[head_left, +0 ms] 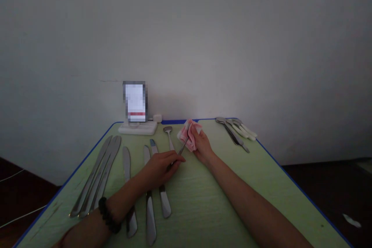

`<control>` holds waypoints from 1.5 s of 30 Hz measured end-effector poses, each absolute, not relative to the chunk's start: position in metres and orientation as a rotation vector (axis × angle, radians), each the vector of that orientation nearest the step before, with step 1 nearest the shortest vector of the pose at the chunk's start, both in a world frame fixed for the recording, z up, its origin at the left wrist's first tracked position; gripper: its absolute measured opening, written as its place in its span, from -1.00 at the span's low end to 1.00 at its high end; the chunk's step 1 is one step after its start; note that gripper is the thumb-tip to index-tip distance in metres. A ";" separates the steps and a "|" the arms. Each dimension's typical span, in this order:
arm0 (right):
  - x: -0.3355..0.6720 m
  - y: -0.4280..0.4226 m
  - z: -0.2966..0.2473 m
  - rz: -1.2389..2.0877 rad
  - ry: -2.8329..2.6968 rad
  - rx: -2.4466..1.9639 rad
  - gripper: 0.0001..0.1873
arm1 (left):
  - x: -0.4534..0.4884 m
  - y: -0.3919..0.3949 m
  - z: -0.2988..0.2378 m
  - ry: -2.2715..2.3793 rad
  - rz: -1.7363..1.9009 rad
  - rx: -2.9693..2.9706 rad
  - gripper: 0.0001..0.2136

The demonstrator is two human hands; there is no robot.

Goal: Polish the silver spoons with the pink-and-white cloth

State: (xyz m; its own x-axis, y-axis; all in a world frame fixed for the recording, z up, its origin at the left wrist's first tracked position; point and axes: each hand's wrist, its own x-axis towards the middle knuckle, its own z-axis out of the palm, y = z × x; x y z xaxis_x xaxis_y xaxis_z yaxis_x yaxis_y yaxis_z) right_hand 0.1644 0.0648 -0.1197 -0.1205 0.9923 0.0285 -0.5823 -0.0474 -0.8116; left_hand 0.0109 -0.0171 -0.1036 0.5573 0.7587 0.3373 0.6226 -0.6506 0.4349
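My left hand (161, 167) is closed on the handle of a thin metal utensil (182, 149) whose far end goes into a pink cloth (187, 132). My right hand (201, 144) is closed around that cloth and the utensil's tip, which is hidden inside it. Both hands hover over the middle of a green table (203, 201). A spoon (168, 133) lies just left of the cloth. Several table knives (149, 201) lie under and left of my left forearm, which wears a dark bead bracelet (109, 215).
Long knives (99, 174) lie in a row at the table's left side. A pile of spoons and white-handled utensils (236, 130) sits at the far right corner. A phone on a white stand (136, 124) is at the back edge against the wall.
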 end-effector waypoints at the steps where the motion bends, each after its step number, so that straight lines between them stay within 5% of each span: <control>1: 0.164 0.065 -0.119 1.550 -0.792 -0.678 -0.62 | 0.011 -0.017 -0.103 1.149 0.716 2.537 -0.77; 16: 0.165 0.064 -0.110 1.799 -0.678 -0.553 -0.62 | 0.011 -0.013 -0.110 1.198 0.668 2.482 -0.75; 22: 0.166 0.066 -0.121 1.694 -0.757 -0.698 -0.81 | 0.011 -0.014 -0.111 1.239 0.660 2.461 -0.76; 45: 0.166 0.067 -0.121 1.641 -0.741 -0.715 -0.61 | 0.011 -0.014 -0.105 1.039 0.598 2.508 -0.75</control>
State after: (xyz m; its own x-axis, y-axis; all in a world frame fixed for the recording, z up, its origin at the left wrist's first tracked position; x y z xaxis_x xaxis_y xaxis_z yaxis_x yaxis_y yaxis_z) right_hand 0.1656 0.0671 -0.1206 -0.1731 0.9826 -0.0678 -0.5987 -0.1597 -0.7849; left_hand 0.0107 -0.0143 -0.1049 0.6401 0.7288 0.2432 0.5766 -0.6649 0.4748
